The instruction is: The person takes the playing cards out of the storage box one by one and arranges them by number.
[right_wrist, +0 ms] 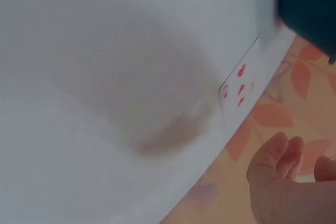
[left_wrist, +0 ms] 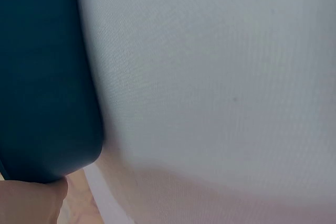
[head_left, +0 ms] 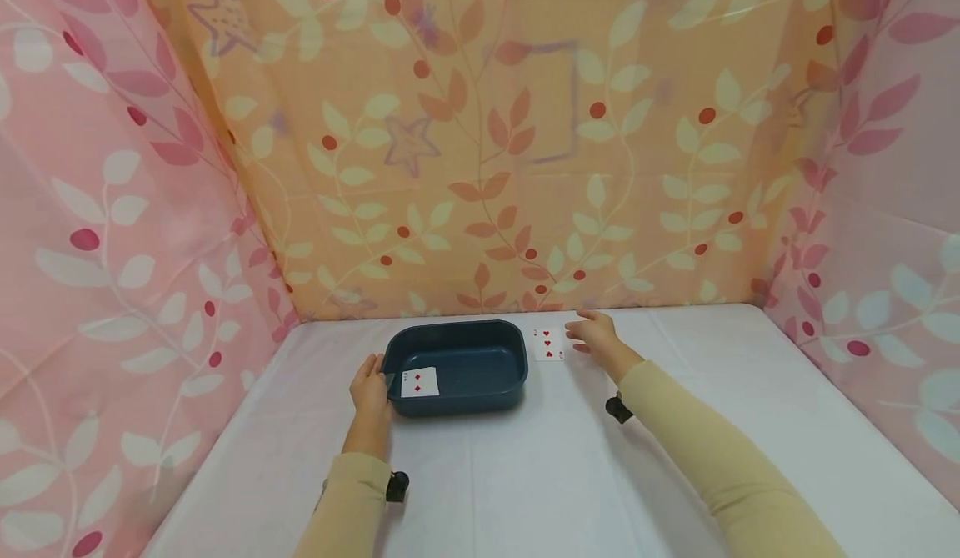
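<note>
Left hand (head_left: 370, 384) touches the tray (head_left: 468, 402) just to its right; whether its fingers curl round it, I cannot tell. Inside, near that hand, lies the diamonds card (head_left: 420, 382). Right hand (head_left: 600, 339), fingers parted, has the hearts card (head_left: 549, 345) just left.

1. The left wrist view cropped the tray (left_wrist: 47, 77) and left hand (left_wrist: 31, 203).
2. The right wrist view cropped the right hand (right_wrist: 283, 184).
3. Corner marks (head_left: 406, 378) on both cards (head_left: 420, 381) (head_left: 549, 349) were too small to read.
4. The head view's lower edge cut off both sleeves (head_left: 352, 491) (head_left: 712, 458).
</note>
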The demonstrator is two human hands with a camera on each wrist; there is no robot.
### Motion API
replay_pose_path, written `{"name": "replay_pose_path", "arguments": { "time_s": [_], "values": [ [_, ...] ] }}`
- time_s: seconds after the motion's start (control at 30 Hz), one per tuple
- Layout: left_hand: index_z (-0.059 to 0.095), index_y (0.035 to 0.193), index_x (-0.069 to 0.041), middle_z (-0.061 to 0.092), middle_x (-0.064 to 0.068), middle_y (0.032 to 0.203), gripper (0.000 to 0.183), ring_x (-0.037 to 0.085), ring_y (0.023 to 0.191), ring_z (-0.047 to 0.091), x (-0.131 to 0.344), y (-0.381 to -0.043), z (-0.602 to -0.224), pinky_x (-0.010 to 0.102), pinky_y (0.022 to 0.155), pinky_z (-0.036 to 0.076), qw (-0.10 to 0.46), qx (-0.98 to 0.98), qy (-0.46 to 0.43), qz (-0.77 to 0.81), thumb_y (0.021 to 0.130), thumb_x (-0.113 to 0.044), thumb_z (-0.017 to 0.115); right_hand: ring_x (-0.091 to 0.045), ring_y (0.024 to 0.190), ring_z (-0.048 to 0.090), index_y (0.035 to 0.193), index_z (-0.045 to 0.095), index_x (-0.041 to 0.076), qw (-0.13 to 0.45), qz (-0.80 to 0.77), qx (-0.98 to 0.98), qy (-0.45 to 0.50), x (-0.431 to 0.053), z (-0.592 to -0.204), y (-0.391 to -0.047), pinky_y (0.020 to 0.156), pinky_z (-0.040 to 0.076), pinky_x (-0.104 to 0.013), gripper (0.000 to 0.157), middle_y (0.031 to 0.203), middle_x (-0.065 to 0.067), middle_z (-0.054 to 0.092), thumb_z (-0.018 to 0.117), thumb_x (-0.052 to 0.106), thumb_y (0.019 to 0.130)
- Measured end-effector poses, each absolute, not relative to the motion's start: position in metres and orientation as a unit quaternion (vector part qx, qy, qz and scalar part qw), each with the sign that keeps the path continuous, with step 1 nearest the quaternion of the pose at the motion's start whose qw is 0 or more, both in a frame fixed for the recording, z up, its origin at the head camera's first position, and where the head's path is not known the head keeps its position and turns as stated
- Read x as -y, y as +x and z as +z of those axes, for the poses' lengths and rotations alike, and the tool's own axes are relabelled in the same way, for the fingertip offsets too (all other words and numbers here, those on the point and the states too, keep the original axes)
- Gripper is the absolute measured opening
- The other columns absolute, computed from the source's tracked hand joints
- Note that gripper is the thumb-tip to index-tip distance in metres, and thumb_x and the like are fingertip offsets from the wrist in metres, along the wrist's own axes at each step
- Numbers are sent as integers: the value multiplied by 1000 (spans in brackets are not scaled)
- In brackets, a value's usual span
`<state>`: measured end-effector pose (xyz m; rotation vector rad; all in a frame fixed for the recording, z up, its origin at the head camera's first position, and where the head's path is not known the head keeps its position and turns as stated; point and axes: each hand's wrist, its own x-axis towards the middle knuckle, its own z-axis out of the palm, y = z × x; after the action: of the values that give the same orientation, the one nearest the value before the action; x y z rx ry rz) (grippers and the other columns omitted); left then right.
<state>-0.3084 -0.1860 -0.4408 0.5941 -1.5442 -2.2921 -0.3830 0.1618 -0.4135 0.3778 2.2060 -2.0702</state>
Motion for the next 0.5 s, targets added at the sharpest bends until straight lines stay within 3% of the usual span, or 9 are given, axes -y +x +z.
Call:
{"name": "replay_pose_path", "arguments": {
  "time_s": [0.33, 0.5],
  "values": [
    [22, 152, 2, 29, 15, 155, 55, 24, 144, 23, 187, -309, -436, 35, 116, 17, 138, 551, 220, -793, 98, 10, 25, -37, 116, 58, 148, 35, 2, 57, -695, -710, 100, -138, -401, -371, 101, 45, -47, 58, 127, -25, 58, 57, 6, 95],
    [21, 153, 1, 28, 14, 156, 54, 24, 145, 22, 188, -308, -434, 34, 116, 16, 130, 544, 220, -799, 99, 9, 25, -26, 93, 67, 145, 42, 4, 55, -709, -699, 81, -128, -399, -366, 96, 49, -45, 52, 111, -20, 66, 57, 3, 94]
  ]
}}
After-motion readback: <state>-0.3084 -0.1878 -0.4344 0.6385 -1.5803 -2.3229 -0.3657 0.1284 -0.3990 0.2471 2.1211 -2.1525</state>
